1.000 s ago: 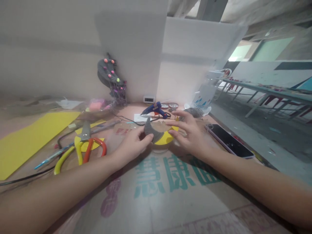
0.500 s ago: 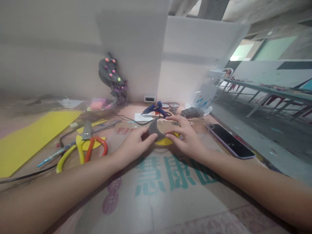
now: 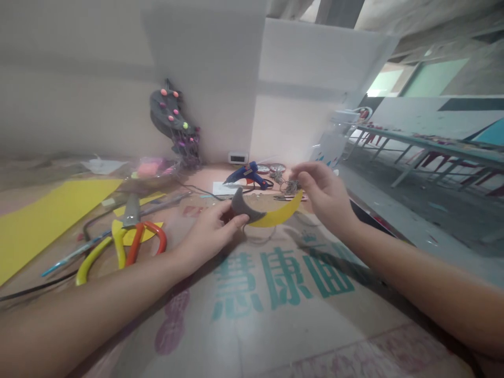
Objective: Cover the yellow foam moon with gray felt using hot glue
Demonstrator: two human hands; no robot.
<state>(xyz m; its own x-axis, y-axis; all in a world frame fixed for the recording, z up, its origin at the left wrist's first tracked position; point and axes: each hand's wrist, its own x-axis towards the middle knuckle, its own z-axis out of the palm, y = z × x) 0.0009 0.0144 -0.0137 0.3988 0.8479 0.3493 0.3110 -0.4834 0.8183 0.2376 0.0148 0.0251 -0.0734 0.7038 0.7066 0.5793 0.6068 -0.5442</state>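
Note:
My left hand (image 3: 210,233) grips a crescent between thumb and fingers. Its left part is wrapped in grey yarn (image 3: 241,203), and the bare yellow crescent tip (image 3: 282,213) points up to the right. Just past that tip, my right hand (image 3: 328,197) is raised with its fingers pinched together; whatever is between them is too fine to make out. Behind the right fingers lies a tangle of grey yarn (image 3: 292,187), partly covered by the hand. A blue glue gun (image 3: 246,174) rests beyond the crescent.
Scissors with yellow and red handles (image 3: 136,241) lie left, beside a yellow sheet (image 3: 51,220) and a blue pen (image 3: 74,254). A decorated grey crescent (image 3: 167,113) leans on the wall. A phone (image 3: 370,218) is partly hidden behind my right forearm.
My right hand has left the crescent and moved up and to the right, its fingers now pinched. The yellow part shows more fully. My left hand still holds the grey-wrapped end.

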